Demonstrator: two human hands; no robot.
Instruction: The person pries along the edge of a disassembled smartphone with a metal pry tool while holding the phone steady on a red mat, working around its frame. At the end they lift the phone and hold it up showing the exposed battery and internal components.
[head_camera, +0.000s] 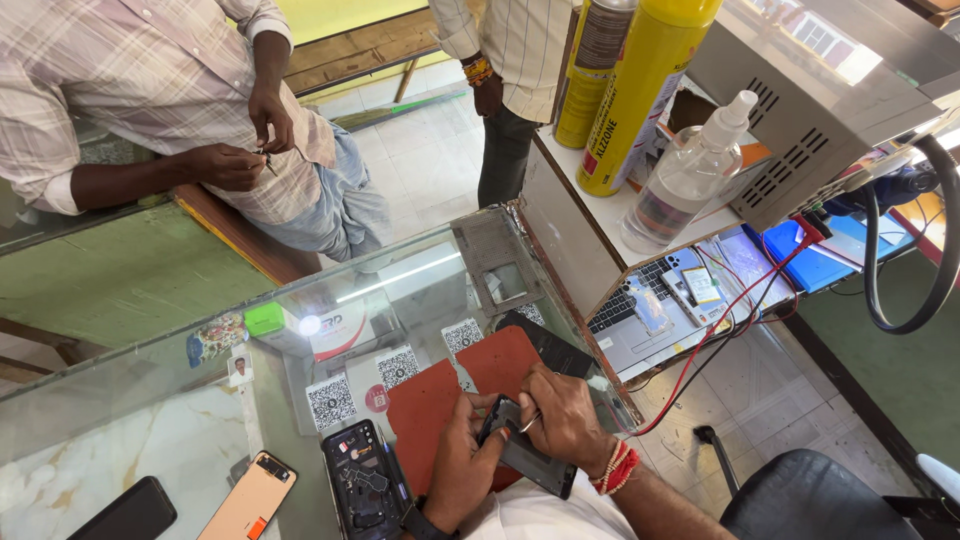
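My left hand (462, 462) grips the lower side of a dark phone body (525, 452), holding it tilted above a red work mat (440, 395) on the glass counter (120, 420). My right hand (560, 410) sits on top of the phone, fingers pinched on a thin metal tool (530, 421) at its upper end. An opened phone with its insides exposed (360, 480) lies flat just left of my left hand.
A black phone (130, 512) and an orange-backed phone (250, 497) lie at the counter's near left. Spray cans (640, 90), a clear bottle (690, 175) and a grey power unit (810, 110) stand on the right shelf, red wires (720, 320) trailing down. Two people stand beyond the counter.
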